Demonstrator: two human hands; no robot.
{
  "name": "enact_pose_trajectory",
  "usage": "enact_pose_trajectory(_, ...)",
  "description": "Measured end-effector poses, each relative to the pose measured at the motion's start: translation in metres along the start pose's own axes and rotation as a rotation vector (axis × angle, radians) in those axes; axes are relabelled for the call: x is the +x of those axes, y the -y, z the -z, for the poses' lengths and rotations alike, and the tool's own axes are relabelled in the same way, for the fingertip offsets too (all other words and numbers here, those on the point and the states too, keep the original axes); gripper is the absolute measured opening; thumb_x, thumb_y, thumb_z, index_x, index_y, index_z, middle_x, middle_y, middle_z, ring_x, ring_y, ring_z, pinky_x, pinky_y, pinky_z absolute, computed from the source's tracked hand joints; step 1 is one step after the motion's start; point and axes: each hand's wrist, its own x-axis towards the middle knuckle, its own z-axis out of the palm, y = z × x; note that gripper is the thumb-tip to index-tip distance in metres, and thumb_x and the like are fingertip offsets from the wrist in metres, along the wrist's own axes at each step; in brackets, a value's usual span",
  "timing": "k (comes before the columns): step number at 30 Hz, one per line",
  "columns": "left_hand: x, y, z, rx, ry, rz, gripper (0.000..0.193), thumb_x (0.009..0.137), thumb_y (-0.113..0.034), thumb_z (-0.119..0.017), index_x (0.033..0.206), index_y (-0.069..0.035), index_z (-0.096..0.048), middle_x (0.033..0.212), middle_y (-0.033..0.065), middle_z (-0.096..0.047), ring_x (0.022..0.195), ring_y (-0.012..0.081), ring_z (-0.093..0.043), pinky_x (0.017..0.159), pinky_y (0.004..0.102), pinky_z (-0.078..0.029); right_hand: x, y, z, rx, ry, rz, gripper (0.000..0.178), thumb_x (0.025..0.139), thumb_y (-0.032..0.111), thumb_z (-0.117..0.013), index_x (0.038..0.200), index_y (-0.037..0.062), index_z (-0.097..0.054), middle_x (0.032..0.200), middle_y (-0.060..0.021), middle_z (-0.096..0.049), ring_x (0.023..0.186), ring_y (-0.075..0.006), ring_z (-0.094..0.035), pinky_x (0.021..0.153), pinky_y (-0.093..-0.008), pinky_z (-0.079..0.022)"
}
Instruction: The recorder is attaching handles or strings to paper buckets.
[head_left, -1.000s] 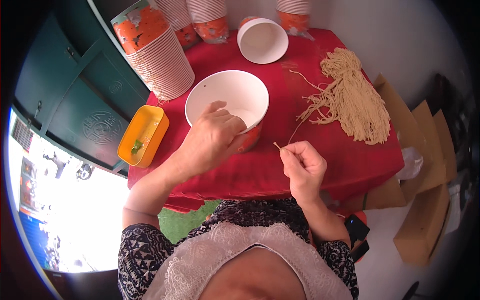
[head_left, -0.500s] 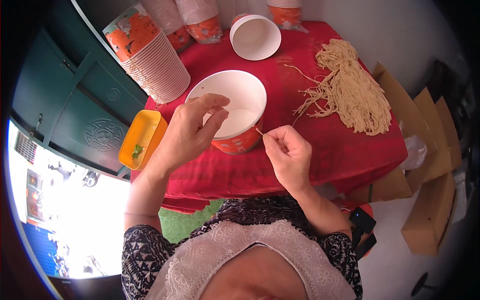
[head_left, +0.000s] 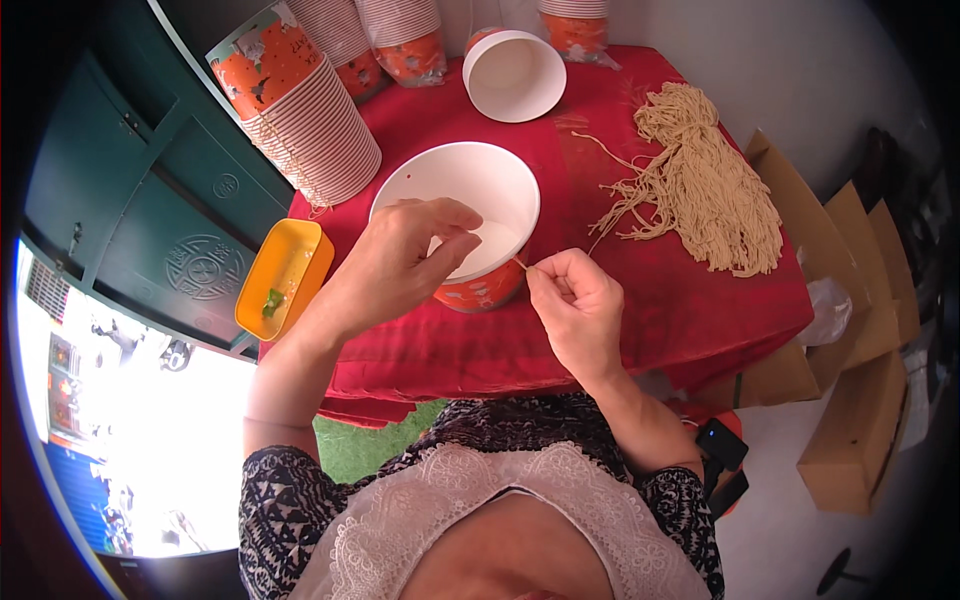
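Vs ~1 s ago: my R hand came L & a bit up, so tip of the cord now sits right by outer R side of the tub; back then it was clearly apart. Can't tell if it touches. My L hand pulled back from R part of the rim, now over the tub's mouth, twd L. Means, imo: cord tip & tub wall look lined up, nothing thru that I can see.

R hand: thumb + index pinched on cord just behind tip, other fingers curled in. L hand: half-spread, gap btwn thumb & index, nothing visible in it; some fingers hidden.

Tub upright on red cloth, near front edge; small dark spot on inner L wall, poss. a hole. Cord seems to run twd the bundle at R.

Writing: dark lettering on orange part of tall stack, tilted, partly cut off, not transcribed. Tub's orange print: no text I can make out. Round raised emblem on green door.
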Motion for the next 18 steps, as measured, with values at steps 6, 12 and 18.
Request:
enact_pose_trajectory(6, 0.013, 0.005, 0.003, -0.064, 0.215, -0.03, 0.031, 0.089, -0.009, -0.064, 0.116, 0.004, -0.063, 0.101, 0.0204, -0.07, 0.093, 0.0294, -0.069, 0.081, 0.0375, -0.054, 0.002, 0.0, -0.001, -0.016, 0.01, 0.006, 0.013, 0.09, -0.002, -0.063, 0.078, -0.0006, -0.058, 0.062, 0.0056, -0.055, 0.057, 0.0031, -0.047, 0.047, -0.0177, -0.036)
enact_pose_trajectory(12, 0.029, -0.001, 0.005, -0.046, 0.397, -0.03, 0.036, 0.087, -0.007, -0.062, 0.122, 0.002, -0.061, 0.106, 0.0171, -0.069, 0.099, 0.0276, -0.067, 0.089, 0.0364, -0.051, 0.005, -0.001, -0.002, -0.017, 0.024, 0.006, 0.012, 0.089, -0.002, -0.064, 0.078, -0.001, -0.058, 0.063, 0.0037, -0.057, 0.058, 0.0021, -0.049, 0.048, -0.0184, -0.039)
enact_pose_trajectory(18, 0.038, 0.007, 0.0, -0.085, 0.529, -0.064, 0.026, 0.087, -0.008, -0.062, 0.11, 0.001, -0.067, 0.098, 0.0131, -0.069, 0.091, 0.022, -0.065, 0.086, 0.0318, -0.049, 0.008, -0.002, -0.008, -0.027, 0.036, 0.038, 0.011, 0.09, -0.002, -0.063, 0.079, -0.0013, -0.058, 0.063, 0.001, -0.06, 0.059, 0.0005, -0.051, 0.049, -0.0203, -0.041)
